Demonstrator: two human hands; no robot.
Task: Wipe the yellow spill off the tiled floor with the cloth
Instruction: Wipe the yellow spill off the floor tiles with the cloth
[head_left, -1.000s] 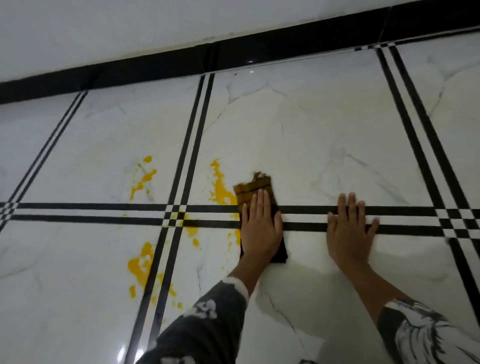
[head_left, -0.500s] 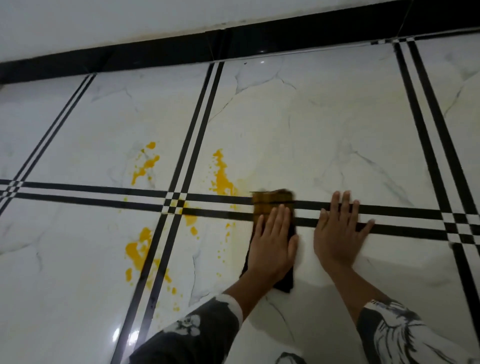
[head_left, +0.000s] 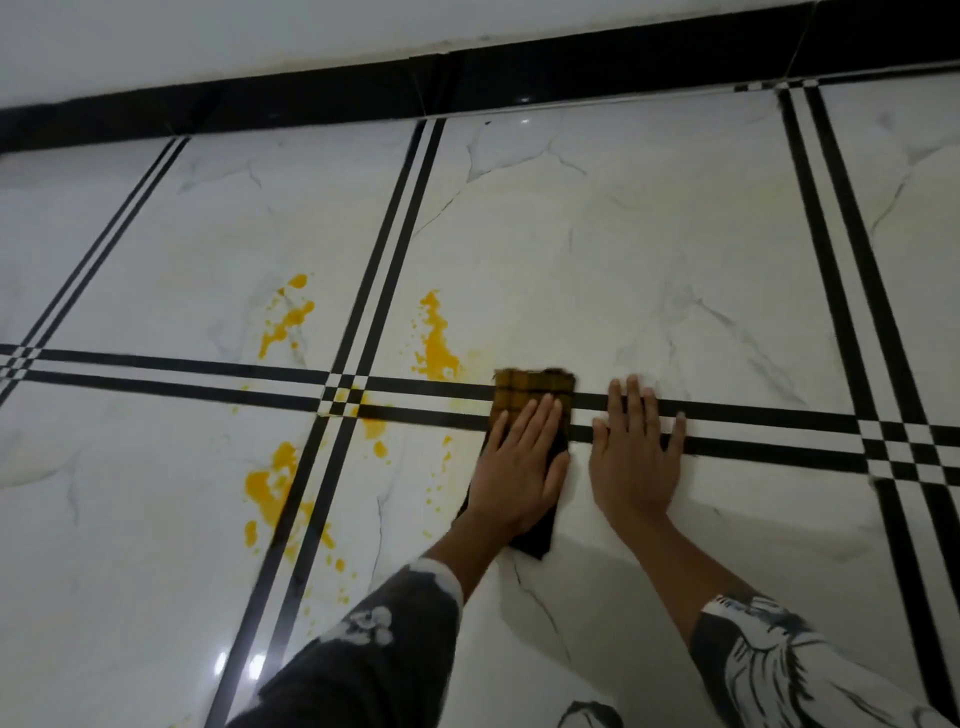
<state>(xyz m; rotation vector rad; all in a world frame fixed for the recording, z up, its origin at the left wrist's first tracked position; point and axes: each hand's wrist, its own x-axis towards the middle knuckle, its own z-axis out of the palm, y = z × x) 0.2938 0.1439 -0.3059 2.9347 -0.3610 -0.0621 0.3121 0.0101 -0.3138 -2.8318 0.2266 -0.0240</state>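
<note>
Plaid cloth (head_left: 532, 387) mostly hidden under flat left hand (head_left: 519, 467); right hand (head_left: 636, 462) spread, grip empty.

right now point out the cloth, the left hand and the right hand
cloth (head_left: 535, 385), head view, on its yellow checked far end
left hand (head_left: 522, 467), head view, back of the hand
right hand (head_left: 636, 457), head view, back of the hand

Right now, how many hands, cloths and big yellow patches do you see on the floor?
Hands: 2, left, right
Cloth: 1
Big yellow patches: 3, plus small drops
Total: 6
</note>
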